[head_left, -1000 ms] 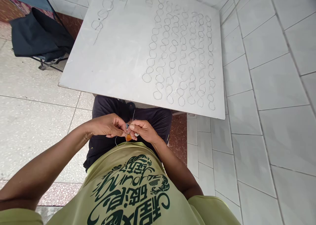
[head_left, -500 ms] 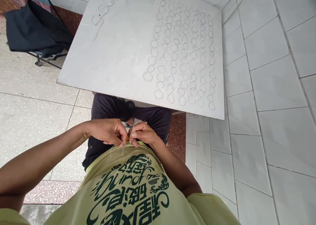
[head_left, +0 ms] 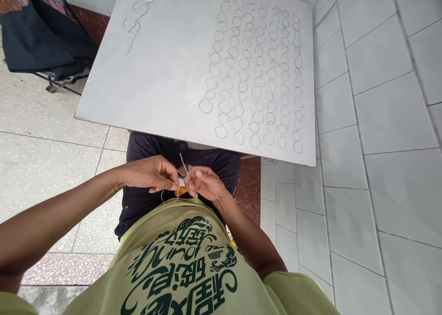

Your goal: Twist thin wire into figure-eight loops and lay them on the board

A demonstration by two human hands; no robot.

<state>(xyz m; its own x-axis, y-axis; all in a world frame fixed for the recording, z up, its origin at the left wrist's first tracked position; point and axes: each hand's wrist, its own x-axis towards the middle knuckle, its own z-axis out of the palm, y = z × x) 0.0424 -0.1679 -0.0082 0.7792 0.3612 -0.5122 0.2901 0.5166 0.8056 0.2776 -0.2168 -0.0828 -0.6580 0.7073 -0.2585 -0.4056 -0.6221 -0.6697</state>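
The person's left hand point(head_left: 152, 174) and right hand point(head_left: 203, 183) meet over the lap, just below the near edge of a large white board point(head_left: 155, 84). Both are pinched closed, thumb against forefinger, on a thin silvery wire point(head_left: 183, 164). One end of it sticks up between the hands and a loose tail curls down below the left fingertips point(head_left: 172, 186). The close two-handed pinch probably steadies so fine a strand. A small orange piece point(head_left: 180, 191) shows between the hands; what it is cannot be told. Rows of figure-eight wire loops point(head_left: 255, 75) lie across the board's right half, near its right edge, laid flat and apart, likely to keep them untangled. A dark cloth on a frame point(head_left: 44, 38) stands beyond the far-left corner.
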